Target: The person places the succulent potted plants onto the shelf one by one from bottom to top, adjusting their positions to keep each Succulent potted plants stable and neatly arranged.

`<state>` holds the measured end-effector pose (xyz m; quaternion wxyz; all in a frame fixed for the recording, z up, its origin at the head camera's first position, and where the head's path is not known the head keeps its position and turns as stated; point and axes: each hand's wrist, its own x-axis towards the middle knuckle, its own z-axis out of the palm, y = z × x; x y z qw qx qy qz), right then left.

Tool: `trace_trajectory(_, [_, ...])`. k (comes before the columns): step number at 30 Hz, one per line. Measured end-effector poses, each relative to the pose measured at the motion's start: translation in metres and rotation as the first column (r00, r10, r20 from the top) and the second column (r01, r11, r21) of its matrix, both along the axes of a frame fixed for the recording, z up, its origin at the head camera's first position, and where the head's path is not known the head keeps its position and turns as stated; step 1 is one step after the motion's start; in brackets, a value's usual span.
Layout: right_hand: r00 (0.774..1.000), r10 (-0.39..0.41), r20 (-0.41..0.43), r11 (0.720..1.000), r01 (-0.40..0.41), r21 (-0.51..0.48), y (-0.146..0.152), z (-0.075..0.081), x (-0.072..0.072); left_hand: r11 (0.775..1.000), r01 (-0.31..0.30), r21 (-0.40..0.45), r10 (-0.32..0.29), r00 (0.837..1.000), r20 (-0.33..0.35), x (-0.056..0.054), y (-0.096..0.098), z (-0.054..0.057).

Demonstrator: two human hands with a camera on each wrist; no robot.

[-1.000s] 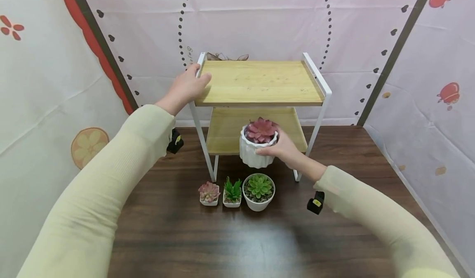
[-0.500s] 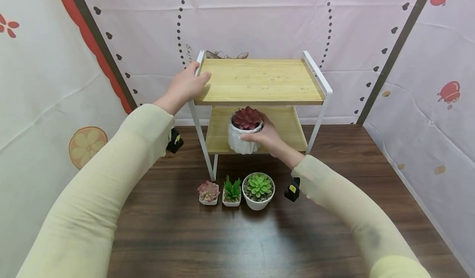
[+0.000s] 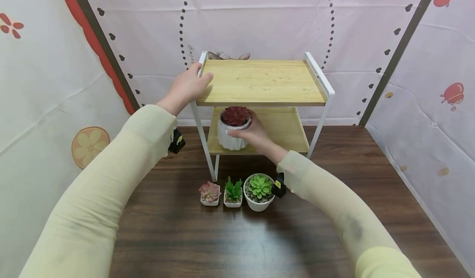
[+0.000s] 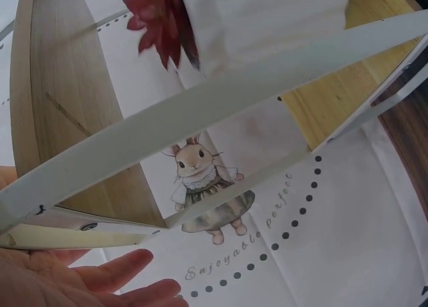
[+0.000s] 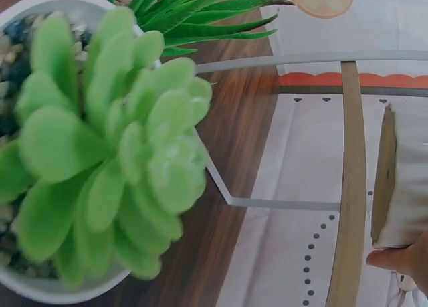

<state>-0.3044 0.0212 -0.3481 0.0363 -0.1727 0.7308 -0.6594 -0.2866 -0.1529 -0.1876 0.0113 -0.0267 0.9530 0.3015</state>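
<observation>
White pot (image 3: 227, 138) moved left, in right hand (image 3: 257, 136)

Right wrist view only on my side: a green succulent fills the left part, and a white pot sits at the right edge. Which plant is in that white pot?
Observer: The head view shows a dark red succulent in the white pot.
Operator: My view has no left hand. Where is it?
Observer: The left hand touches the white rail at the left side of the upper shelf.
Operator: What else does the left wrist camera catch?
Observer: A printed rabbit wearing a dress.
</observation>
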Motion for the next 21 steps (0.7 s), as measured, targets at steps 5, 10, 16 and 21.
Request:
trace_trajectory(5, [1.0,0.025,-0.005,1.0,-0.026,-0.005,-0.011,0.0,-0.002,1.0,-0.002,-0.006,0.002,1.0,-0.003,0.001,0.0,0.0])
trace_trajectory(10, [0.999,0.036,-0.033,0.999,-0.036,0.007,-0.017,-0.003,-0.003,1.0,0.003,-0.004,-0.003,1.0,-0.016,0.0,0.001,0.0])
trace_trajectory(16, [0.998,0.052,-0.042,0.998,-0.051,0.023,-0.021,-0.007,-0.005,1.0,-0.005,-0.004,0.005,1.0,-0.011,-0.001,0.0,-0.001])
trace_trajectory(21, [0.996,0.077,-0.046,0.997,-0.076,0.019,-0.022,-0.009,-0.007,1.0,-0.01,-0.008,0.01,1.0,-0.017,-0.002,0.0,-0.001])
